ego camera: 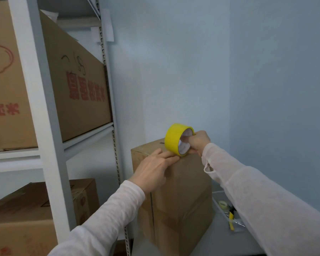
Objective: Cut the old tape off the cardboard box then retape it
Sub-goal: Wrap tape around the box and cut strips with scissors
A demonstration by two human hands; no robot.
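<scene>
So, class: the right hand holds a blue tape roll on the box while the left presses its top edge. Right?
No: the head view shows a yellow roll, not blue. The right hand holds it on the box, the left hand pressing the top edge.

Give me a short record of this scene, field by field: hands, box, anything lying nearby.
left hand: straight fingers press on the top edge of the cardboard box, beside the roll
right hand: grips the yellow tape roll, fingers through its core
roll position: on edge, on the box top
nearby: pale tape roll and yellow-handled tool, right of the box
left side: shelf rack holding larger cartons
</scene>
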